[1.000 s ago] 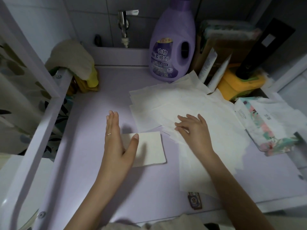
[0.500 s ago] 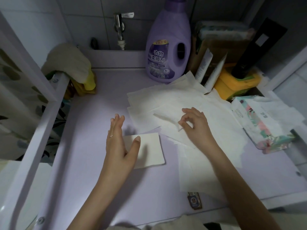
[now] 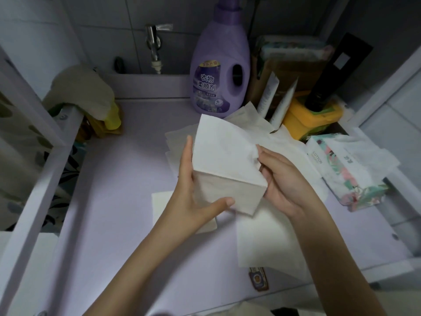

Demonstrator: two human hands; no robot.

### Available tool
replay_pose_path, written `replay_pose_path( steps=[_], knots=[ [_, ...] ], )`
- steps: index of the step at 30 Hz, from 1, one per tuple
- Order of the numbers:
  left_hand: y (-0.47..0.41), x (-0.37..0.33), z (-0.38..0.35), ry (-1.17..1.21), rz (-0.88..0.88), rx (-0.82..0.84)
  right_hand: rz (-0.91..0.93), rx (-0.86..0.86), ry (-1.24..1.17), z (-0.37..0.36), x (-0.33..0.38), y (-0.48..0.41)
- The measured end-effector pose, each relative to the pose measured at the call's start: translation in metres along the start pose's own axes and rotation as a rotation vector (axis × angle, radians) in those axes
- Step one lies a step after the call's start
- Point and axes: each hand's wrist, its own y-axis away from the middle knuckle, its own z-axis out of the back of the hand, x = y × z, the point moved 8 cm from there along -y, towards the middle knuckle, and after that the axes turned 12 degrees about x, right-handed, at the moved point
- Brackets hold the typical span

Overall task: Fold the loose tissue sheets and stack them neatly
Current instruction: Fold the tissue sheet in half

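Note:
I hold one white tissue sheet (image 3: 224,160) lifted above the lilac counter (image 3: 118,213), bent over into a fold. My left hand (image 3: 193,201) grips its left edge, thumb under the lower flap. My right hand (image 3: 284,179) pinches its right edge. Below my left hand lies a folded tissue (image 3: 159,208), partly hidden. Several loose sheets (image 3: 262,238) lie spread on the counter behind and to the right of the lifted sheet.
A purple softener bottle (image 3: 219,65) stands at the back, a tap (image 3: 153,45) to its left. At the right are a flowered tissue pack (image 3: 348,169), a yellow container (image 3: 312,115) and tubes. Cloths (image 3: 84,96) hang over the white rail on the left.
My right hand picked a sheet off the loose pile and raised it. My left hand left the folded tissue and took the sheet's left edge; the sheet now bends into a fold.

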Motion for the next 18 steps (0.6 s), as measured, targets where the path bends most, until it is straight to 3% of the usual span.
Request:
replay_pose_path(
  steps=[4,6,11,14,18],
  knots=[
    [0.005,-0.012,0.012,0.049,-0.034,-0.151,-0.032,-0.087,-0.014,0.003,-0.009,0.003],
    [0.011,-0.019,0.02,-0.055,-0.044,-0.236,-0.021,-0.081,0.126,0.002,-0.008,0.006],
    [0.025,-0.029,0.034,-0.184,-0.064,-0.325,0.243,0.118,0.675,-0.03,0.01,0.019],
    [0.031,-0.032,0.04,-0.191,-0.059,-0.358,0.308,0.029,0.892,-0.032,0.011,0.021],
    [0.04,-0.031,0.051,-0.187,-0.039,-0.425,0.376,-0.013,0.962,-0.039,0.011,0.02]
  ],
)
